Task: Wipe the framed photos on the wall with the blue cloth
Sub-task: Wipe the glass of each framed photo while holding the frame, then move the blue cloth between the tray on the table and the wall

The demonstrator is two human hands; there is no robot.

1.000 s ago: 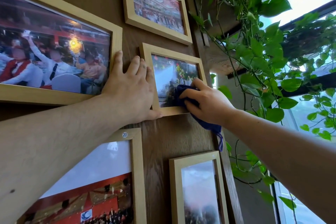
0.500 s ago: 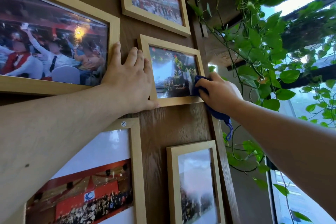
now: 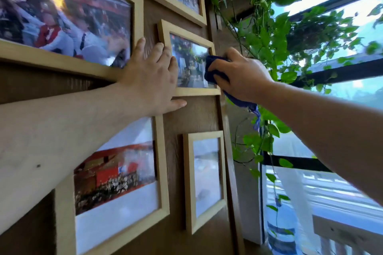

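My right hand [image 3: 242,74] has its grip closed on the blue cloth [image 3: 213,68]; the small frame's [image 3: 187,31] unwiped glass lies leftward, toward my flat, open left hand [image 3: 151,80].

Right hand [image 3: 242,75] presses blue cloth [image 3: 211,68] on small framed photo [image 3: 187,58].

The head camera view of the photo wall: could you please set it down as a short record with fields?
Setting: dark wood wall with five light wooden photo frames in view
Frame being wiped: small middle frame
Right hand: presses bunched blue cloth on that frame's glass, right side
Left hand: flat on the wall, fingers over the frame's left edge
Cloth tail: hangs below the right hand
Beside wall: green trailing vine, window
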